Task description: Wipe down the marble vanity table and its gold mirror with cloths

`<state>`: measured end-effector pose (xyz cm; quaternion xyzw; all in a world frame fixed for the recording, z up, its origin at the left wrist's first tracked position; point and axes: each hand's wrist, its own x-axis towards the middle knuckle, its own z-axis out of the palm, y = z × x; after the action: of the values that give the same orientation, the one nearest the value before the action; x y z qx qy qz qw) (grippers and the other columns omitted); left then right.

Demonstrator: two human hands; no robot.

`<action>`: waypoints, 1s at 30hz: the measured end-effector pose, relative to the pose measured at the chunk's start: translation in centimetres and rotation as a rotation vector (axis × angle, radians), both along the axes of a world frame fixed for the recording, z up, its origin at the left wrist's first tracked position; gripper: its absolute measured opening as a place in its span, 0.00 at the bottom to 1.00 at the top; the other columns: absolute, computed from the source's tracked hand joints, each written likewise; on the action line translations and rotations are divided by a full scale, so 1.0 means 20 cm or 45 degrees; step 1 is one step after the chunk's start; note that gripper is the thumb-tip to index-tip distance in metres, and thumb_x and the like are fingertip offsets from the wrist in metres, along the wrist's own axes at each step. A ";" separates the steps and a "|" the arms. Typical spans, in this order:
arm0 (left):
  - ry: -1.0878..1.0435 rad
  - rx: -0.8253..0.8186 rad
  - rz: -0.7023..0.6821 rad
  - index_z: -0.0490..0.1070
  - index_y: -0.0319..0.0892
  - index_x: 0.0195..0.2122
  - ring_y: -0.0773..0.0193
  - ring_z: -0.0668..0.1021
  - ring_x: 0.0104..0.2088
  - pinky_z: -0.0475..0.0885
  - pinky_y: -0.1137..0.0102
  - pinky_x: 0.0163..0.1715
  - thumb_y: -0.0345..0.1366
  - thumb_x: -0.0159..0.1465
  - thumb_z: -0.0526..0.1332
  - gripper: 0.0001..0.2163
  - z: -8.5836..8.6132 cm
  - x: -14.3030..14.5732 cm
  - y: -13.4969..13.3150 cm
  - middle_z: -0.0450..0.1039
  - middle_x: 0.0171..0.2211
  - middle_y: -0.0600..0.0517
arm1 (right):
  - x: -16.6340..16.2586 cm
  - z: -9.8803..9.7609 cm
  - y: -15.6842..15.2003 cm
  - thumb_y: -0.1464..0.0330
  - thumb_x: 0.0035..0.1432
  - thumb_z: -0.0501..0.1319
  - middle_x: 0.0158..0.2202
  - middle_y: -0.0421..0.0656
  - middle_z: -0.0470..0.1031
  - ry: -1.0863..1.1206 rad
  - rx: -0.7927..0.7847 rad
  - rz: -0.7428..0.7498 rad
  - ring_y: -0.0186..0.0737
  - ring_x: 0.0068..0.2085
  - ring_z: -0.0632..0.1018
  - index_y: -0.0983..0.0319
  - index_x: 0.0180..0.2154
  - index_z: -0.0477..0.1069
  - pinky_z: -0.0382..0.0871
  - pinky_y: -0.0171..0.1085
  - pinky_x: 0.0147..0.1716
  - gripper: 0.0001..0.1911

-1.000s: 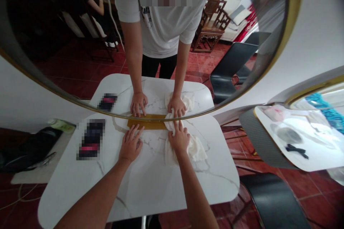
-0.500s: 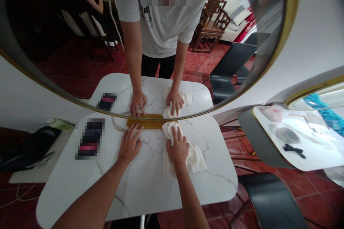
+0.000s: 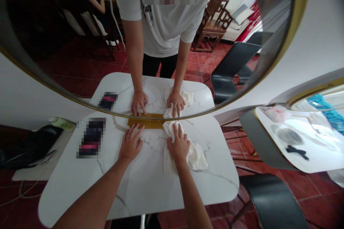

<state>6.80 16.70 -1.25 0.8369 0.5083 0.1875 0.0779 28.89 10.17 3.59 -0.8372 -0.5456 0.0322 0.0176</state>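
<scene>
Mirror (image 3: 80, 35), round and gold-rimmed, stands at the far edge of the white marble table (image 3: 150, 186). White cloth (image 3: 197, 155) lies bunched by that edge, touching the mirror's base. Right hand (image 3: 178, 145) presses flat on the cloth, fingers spread wide. Left hand (image 3: 130, 145) rests palm-down on bare marble beside it, fingers splayed, holding nothing.

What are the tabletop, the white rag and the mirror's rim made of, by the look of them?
Tabletop: seemingly marble or a marble-look slab, white with grey veins and a soft sheen. White rag under the right hand: soft cloth, bunched in folds. Mirror's rim: gold-coloured, probably metal, smooth.
</scene>
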 end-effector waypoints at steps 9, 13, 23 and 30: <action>0.015 -0.010 0.022 0.53 0.50 0.63 0.53 0.54 0.64 0.51 0.54 0.61 0.31 0.61 0.52 0.27 -0.01 0.00 0.00 0.50 0.65 0.52 | 0.07 0.00 0.15 0.62 0.59 0.50 0.67 0.41 0.44 -0.011 -0.001 0.020 0.48 0.48 0.66 0.50 0.65 0.32 0.59 0.43 0.40 0.37; 0.013 0.003 0.013 0.53 0.50 0.63 0.53 0.54 0.64 0.51 0.54 0.61 0.31 0.61 0.52 0.28 -0.01 0.00 0.00 0.51 0.64 0.52 | 0.06 0.01 0.10 0.62 0.59 0.51 0.67 0.41 0.42 -0.019 0.007 0.021 0.48 0.47 0.66 0.50 0.65 0.33 0.59 0.43 0.40 0.38; 0.023 0.003 0.012 0.53 0.49 0.63 0.53 0.53 0.64 0.51 0.54 0.61 0.30 0.60 0.52 0.28 -0.01 0.00 0.00 0.51 0.64 0.51 | -0.07 0.01 -0.19 0.66 0.57 0.53 0.67 0.37 0.41 0.014 -0.030 0.033 0.47 0.49 0.66 0.48 0.65 0.39 0.58 0.43 0.44 0.37; 0.035 -0.020 0.006 0.52 0.49 0.63 0.54 0.52 0.65 0.50 0.55 0.61 0.31 0.61 0.52 0.28 0.00 0.00 0.00 0.50 0.65 0.51 | -0.08 0.01 -0.16 0.65 0.58 0.52 0.67 0.36 0.38 0.010 -0.039 -0.025 0.47 0.50 0.65 0.48 0.65 0.36 0.59 0.43 0.43 0.38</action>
<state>6.72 16.68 -1.26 0.8376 0.5128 0.1721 0.0771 27.26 6.97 3.75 -0.8426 -0.5367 0.0438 0.0071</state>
